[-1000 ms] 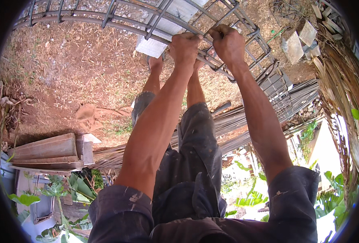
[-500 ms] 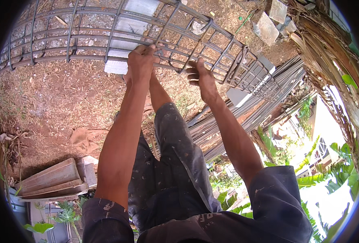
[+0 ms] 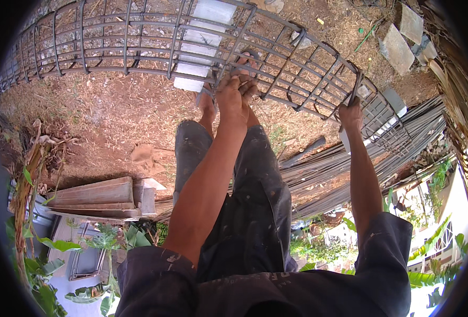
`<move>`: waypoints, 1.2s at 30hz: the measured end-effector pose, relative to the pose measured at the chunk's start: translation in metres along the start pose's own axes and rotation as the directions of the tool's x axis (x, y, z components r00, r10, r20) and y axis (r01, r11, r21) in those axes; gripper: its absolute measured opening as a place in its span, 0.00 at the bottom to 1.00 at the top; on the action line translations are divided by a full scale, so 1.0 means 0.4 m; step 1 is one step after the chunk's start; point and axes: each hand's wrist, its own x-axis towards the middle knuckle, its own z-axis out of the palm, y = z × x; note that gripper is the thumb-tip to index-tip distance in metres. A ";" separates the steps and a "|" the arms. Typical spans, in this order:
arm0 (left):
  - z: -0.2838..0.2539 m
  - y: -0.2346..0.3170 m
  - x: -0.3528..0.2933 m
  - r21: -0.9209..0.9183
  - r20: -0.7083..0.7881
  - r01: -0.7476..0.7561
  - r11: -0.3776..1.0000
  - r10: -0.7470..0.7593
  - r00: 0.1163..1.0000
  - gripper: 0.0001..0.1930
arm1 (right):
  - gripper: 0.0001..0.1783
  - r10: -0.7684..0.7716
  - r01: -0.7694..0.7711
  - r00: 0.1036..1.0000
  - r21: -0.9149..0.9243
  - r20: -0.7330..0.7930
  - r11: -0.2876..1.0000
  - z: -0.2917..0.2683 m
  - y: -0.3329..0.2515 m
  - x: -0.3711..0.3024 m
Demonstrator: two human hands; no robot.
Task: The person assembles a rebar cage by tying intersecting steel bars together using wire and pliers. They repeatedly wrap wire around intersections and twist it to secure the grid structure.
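Note:
A long rebar cage (image 3: 154, 53) of dark bars and square stirrups crosses the top of the head view. My left hand (image 3: 233, 98) is at its near edge, just right of a pale block, fingers pressed together by a bar. What they pinch there is too small to make out. Farther right, my right hand (image 3: 351, 113) is closed on the lower end of a dark, narrow looped thing (image 3: 357, 84) lying against the cage. Whether that is a tool or a wire bundle, I cannot tell.
Under the cage lies a pale block (image 3: 189, 83). My foot (image 3: 246, 62) shows through the bars. Long thin rods (image 3: 318, 182) lie on the ground at right. Broken slabs (image 3: 397, 47) sit at the upper right, wooden boards (image 3: 94, 194) at the lower left.
The view has shifted, so the cage sits farther right in it. My right hand has moved right along the cage and closed on the dark looped thing. My left hand stays at the near bar.

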 end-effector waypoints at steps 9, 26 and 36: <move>0.019 -0.023 -0.020 0.003 -0.137 -0.108 0.994 0.108 0.985 0.10 | 0.27 -0.587 0.604 0.789 -0.051 0.180 0.796 -0.169 -0.337 -0.346; 0.023 0.117 -0.066 0.104 0.005 0.198 0.975 -0.199 0.980 0.16 | 0.41 -0.413 0.473 0.877 -0.586 0.245 0.658 -0.108 -0.614 -0.489; -0.006 0.075 -0.038 0.017 0.061 0.196 0.981 -0.196 0.979 0.12 | 0.32 -0.354 0.449 0.890 -0.695 0.288 0.561 -0.114 -0.676 -0.499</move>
